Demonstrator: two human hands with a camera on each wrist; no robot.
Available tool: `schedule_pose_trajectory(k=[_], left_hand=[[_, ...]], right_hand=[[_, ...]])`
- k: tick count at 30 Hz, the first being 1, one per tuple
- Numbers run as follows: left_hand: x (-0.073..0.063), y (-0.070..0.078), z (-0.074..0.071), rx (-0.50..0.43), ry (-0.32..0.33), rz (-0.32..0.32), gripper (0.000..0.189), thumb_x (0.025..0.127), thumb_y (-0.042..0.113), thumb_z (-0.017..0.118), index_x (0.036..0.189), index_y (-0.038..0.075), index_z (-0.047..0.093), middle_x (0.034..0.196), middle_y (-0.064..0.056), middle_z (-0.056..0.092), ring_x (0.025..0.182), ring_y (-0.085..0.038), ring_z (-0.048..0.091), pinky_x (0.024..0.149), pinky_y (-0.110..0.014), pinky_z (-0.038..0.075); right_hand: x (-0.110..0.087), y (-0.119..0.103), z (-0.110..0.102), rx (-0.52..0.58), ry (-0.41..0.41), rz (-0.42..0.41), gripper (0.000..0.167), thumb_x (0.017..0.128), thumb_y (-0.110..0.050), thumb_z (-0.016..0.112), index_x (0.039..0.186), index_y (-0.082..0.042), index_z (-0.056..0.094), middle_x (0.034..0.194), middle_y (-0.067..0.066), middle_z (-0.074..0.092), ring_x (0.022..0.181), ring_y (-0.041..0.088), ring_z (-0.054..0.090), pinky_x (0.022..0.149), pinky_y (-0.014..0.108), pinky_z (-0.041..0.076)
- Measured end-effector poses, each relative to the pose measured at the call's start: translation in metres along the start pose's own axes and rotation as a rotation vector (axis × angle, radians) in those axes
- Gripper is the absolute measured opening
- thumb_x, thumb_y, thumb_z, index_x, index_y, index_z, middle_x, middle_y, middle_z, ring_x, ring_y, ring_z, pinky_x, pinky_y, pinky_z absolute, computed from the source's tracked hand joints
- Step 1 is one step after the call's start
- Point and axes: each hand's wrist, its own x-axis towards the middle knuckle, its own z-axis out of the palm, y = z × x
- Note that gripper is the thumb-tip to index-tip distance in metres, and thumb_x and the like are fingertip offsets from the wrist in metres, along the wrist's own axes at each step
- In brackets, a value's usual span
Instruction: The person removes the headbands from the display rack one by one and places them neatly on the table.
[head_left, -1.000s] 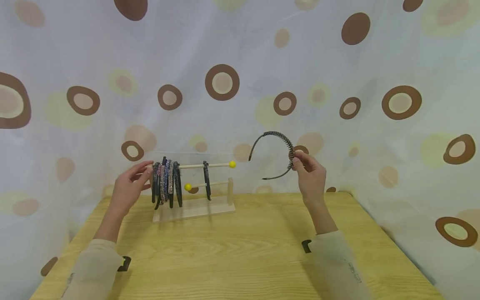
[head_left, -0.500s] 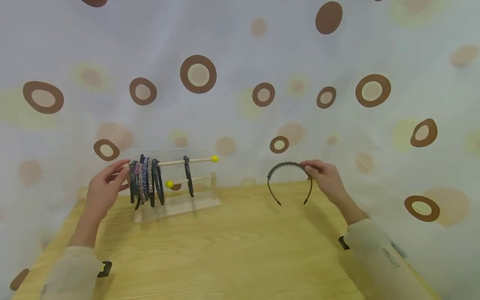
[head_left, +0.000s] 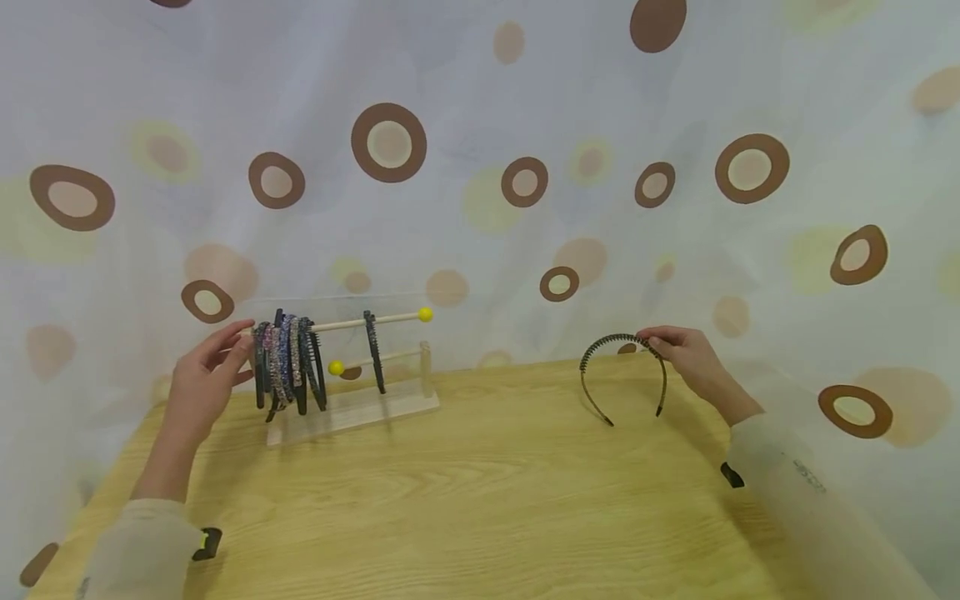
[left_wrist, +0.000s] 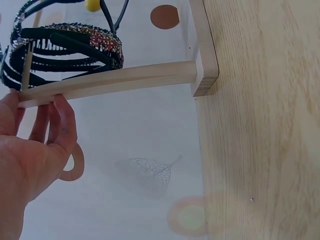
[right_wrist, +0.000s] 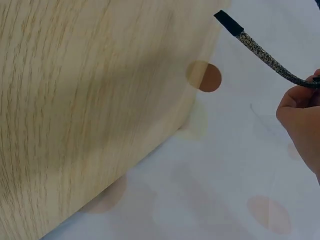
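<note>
Pinching the dark toothed headband near its top between thumb and fingers of the right grip, ends downward, over the far right of the table. Holding the wooden stand by the top of its post, with the left grip closed on it, just beside the bunched headbands on the upper rod.

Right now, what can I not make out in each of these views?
- Head view: exact count of bunched headbands; they overlap.
- Right wrist view: most of the held headband, part of the right hand, cut off by the right edge.
- Left wrist view: the stand's far end, cut off by the top edge.
</note>
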Motion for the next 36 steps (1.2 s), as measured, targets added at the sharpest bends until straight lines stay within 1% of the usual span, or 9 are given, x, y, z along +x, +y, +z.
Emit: schedule_pose_trajectory(k=[7, 11, 14, 20, 22, 25, 29, 32, 36], left_hand=[[-0.001, -0.001, 0.001, 0.008, 0.008, 0.010, 0.053, 0.105, 0.040, 0.055, 0.151, 0.013, 0.051, 0.139, -0.012, 0.049, 0.110, -0.004, 0.057, 0.080, -0.020, 0.055], [0.000, -0.002, 0.003, 0.004, 0.010, 0.017, 0.052, 0.105, 0.038, 0.055, 0.151, 0.014, 0.052, 0.137, -0.010, 0.049, 0.109, -0.005, 0.057, 0.080, -0.020, 0.055], [0.001, -0.002, 0.003, -0.003, 0.012, 0.014, 0.051, 0.106, 0.037, 0.056, 0.151, 0.015, 0.052, 0.136, -0.009, 0.049, 0.109, -0.004, 0.058, 0.080, -0.020, 0.055], [0.001, -0.006, 0.003, 0.001, 0.016, 0.002, 0.051, 0.106, 0.038, 0.055, 0.151, 0.015, 0.052, 0.140, -0.010, 0.048, 0.108, -0.003, 0.058, 0.079, -0.019, 0.055], [0.000, -0.007, 0.002, 0.006, 0.016, -0.002, 0.051, 0.106, 0.038, 0.055, 0.151, 0.016, 0.052, 0.140, -0.011, 0.048, 0.108, -0.003, 0.058, 0.079, -0.019, 0.055], [0.000, -0.007, 0.002, 0.012, 0.019, -0.009, 0.051, 0.105, 0.038, 0.056, 0.151, 0.016, 0.053, 0.138, -0.010, 0.048, 0.107, -0.003, 0.058, 0.079, -0.019, 0.055], [0.000, -0.005, 0.002, 0.019, 0.028, -0.013, 0.051, 0.105, 0.038, 0.056, 0.151, 0.015, 0.053, 0.135, -0.007, 0.049, 0.106, -0.002, 0.058, 0.079, -0.017, 0.054], [0.000, -0.003, 0.002, 0.027, 0.033, -0.008, 0.050, 0.106, 0.037, 0.056, 0.151, 0.015, 0.053, 0.135, -0.007, 0.050, 0.106, -0.002, 0.058, 0.079, -0.017, 0.054], [0.000, -0.003, 0.003, 0.040, 0.032, -0.002, 0.050, 0.106, 0.038, 0.055, 0.151, 0.015, 0.053, 0.136, -0.008, 0.050, 0.106, -0.002, 0.058, 0.078, -0.017, 0.054]], right_hand=[[0.010, 0.034, 0.004, 0.270, 0.075, 0.047, 0.039, 0.108, -0.014, 0.052, 0.142, 0.004, 0.049, 0.117, 0.013, 0.060, 0.095, 0.018, 0.065, 0.084, 0.029, 0.057], [0.010, 0.050, 0.005, 0.367, 0.107, 0.075, 0.040, 0.106, -0.013, 0.056, 0.136, 0.013, 0.049, 0.111, 0.012, 0.065, 0.091, 0.015, 0.067, 0.086, 0.029, 0.056], [0.010, 0.057, 0.005, 0.417, 0.098, 0.090, 0.044, 0.106, -0.014, 0.058, 0.135, 0.018, 0.048, 0.107, 0.009, 0.068, 0.092, 0.012, 0.068, 0.089, 0.026, 0.054], [0.009, 0.068, 0.001, 0.788, 0.013, 0.091, 0.034, 0.104, 0.002, 0.054, 0.134, 0.018, 0.053, 0.117, 0.016, 0.067, 0.106, 0.021, 0.069, 0.101, 0.032, 0.047], [0.008, 0.071, 0.000, 0.830, -0.002, 0.102, 0.031, 0.104, 0.005, 0.054, 0.133, 0.013, 0.057, 0.122, 0.017, 0.065, 0.111, 0.022, 0.067, 0.103, 0.032, 0.045], [0.008, 0.076, -0.002, 0.745, -0.013, 0.126, 0.038, 0.104, 0.002, 0.055, 0.140, 0.012, 0.051, 0.132, 0.018, 0.059, 0.117, 0.021, 0.064, 0.105, 0.031, 0.043], [0.010, 0.081, -0.001, 0.408, 0.002, 0.121, 0.051, 0.106, -0.009, 0.058, 0.148, 0.013, 0.040, 0.144, 0.027, 0.049, 0.120, 0.020, 0.061, 0.104, 0.026, 0.044], [0.011, 0.083, 0.000, 0.135, 0.030, 0.089, 0.050, 0.107, -0.019, 0.057, 0.146, 0.010, 0.046, 0.144, 0.030, 0.049, 0.122, 0.024, 0.059, 0.103, 0.031, 0.046], [0.010, 0.085, 0.001, -0.024, 0.069, 0.078, 0.043, 0.108, -0.019, 0.055, 0.141, 0.009, 0.054, 0.139, 0.030, 0.053, 0.127, 0.038, 0.050, 0.099, 0.029, 0.047]])
